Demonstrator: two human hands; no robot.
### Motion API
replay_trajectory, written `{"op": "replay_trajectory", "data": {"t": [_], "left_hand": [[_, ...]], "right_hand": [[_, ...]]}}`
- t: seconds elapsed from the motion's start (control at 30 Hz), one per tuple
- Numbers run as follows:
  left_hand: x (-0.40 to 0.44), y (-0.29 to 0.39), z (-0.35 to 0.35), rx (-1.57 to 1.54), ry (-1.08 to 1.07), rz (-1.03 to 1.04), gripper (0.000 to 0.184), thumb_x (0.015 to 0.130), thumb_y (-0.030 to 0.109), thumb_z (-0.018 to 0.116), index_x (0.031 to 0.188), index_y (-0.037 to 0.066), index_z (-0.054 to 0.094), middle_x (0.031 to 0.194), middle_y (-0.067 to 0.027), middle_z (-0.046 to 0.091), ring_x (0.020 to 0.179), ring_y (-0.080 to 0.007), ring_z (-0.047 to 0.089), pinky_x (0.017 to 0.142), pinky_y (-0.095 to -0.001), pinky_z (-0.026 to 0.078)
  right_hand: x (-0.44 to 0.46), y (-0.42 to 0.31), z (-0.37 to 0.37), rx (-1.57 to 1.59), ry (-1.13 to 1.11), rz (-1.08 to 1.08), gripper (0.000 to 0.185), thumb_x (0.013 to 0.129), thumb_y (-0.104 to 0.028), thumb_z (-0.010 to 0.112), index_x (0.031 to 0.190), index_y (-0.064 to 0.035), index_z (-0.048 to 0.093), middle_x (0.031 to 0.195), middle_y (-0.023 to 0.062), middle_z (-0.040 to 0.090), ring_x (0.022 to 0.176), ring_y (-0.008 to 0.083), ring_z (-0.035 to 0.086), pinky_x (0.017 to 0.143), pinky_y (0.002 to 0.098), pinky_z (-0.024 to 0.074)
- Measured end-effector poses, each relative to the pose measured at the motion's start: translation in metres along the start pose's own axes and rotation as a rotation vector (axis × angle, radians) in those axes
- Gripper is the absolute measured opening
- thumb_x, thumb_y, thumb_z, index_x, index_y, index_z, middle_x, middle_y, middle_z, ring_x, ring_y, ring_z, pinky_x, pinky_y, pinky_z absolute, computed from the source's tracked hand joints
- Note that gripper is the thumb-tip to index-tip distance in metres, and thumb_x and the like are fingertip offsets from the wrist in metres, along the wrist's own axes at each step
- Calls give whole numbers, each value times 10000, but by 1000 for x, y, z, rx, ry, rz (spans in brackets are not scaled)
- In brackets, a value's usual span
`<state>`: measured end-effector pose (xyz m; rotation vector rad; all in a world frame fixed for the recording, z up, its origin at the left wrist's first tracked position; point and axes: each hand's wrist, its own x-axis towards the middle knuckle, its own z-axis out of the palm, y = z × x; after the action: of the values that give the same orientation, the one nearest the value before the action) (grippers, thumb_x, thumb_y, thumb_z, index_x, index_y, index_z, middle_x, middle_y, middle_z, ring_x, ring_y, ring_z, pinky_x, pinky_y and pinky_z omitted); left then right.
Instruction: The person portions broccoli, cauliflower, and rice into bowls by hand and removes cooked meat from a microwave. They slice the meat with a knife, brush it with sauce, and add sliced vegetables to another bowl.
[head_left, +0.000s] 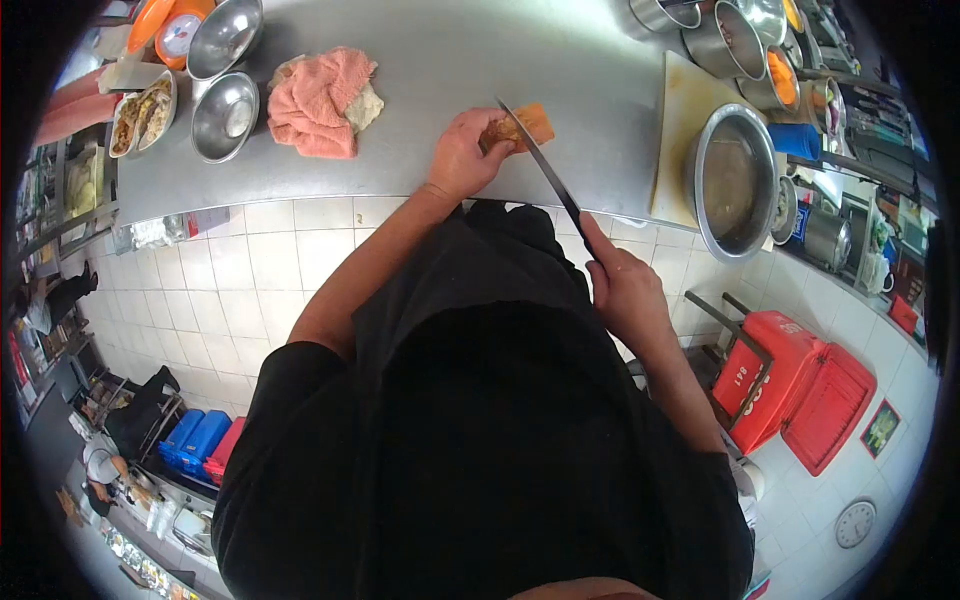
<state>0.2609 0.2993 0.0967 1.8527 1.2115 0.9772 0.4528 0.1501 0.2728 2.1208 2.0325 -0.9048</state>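
At the upper left of the frame, two steel bowls (224,116) sit on the metal table (420,70) beside a pink towel (318,102). At upper centre, the left hand (466,155) grips an orange-brown piece, possibly food (537,121), on the table; the knife (547,167) crosses over it, its handle clasped in the right hand (628,290). At upper right, a steel basin (699,180) overlaps a cutting board (679,110).

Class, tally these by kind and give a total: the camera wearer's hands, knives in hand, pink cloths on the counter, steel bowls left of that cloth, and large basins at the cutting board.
Hands: 2 (left hand, right hand)
Knife: 1
Pink cloth: 1
Steel bowls: 2 (upper bowl, lower bowl)
Large basin: 1
Total: 7
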Motion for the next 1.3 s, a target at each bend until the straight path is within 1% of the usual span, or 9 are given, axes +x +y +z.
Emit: {"op": "replay_trajectory", "data": {"t": [0.17,0.27,0.37,0.6,0.73,0.83,0.93,1.07,1.3], "left_hand": [[3,-1,-2,-32,-43,-52,383,751,118,740,1095,53,585,999,-126,634,906,-255,632,786,-337,508],[3,0,-3,-73,-47,-83,380,731,125,734,1073,60,582,1013,-126,620,955,-311,593,817,-380,491],[3,-2,-2,-31,-24,-47,385,733,134,738,1077,59,582,1000,-128,625,930,-304,601,804,-371,493],[8,-1,-7,-45,-57,-118,399,754,156,736,1101,45,573,1010,-134,623,906,-281,612,787,-353,495],[7,-3,-6,-55,-76,-96,430,771,139,731,1153,46,558,1021,-125,622,911,-254,625,799,-338,500],[5,-5,-8,-75,-106,-123,459,781,122,721,1195,49,536,1055,-125,611,940,-246,622,823,-333,496],[5,-1,-10,-35,-60,-70,480,787,132,712,1218,49,516,1100,-139,587,983,-255,605,843,-341,489],[12,6,-11,89,-5,27,503,790,173,709,1232,50,504,1147,-163,556,1034,-281,580,867,-367,480],[22,18,-1,22,-37,-44,435,779,204,721,1151,53,554,1060,-154,602,978,-310,602,846,-376,488]], "right_hand": [[37,1,27,-48,40,-15,594,885,-156,546,1428,-237,320,776,192,621,716,366,635,660,474,513],[64,2,46,-17,89,-38,597,886,-159,542,1430,-249,315,780,193,622,713,373,635,656,481,513],[79,11,66,27,146,-70,605,884,-158,544,1434,-260,313,782,192,622,712,377,634,657,485,514],[97,27,98,162,273,-143,612,880,-148,549,1434,-281,327,812,190,628,740,380,631,691,479,516],[90,31,85,285,273,-189,619,867,-131,565,1428,-270,343,897,213,646,794,391,633,714,464,514],[63,24,56,332,350,-219,625,854,-113,582,1420,-261,363,931,235,644,823,397,632,718,459,510],[37,16,21,338,366,-135,624,845,-98,593,1411,-258,384,908,234,644,815,398,631,713,462,505],[23,18,3,209,210,-68,603,859,-124,588,1411,-254,383,860,224,643,797,383,635,717,461,507],[23,20,-3,5,78,-39,603,883,-161,567,1428,-264,333,826,199,637,771,371,640,705,470,511]]}}
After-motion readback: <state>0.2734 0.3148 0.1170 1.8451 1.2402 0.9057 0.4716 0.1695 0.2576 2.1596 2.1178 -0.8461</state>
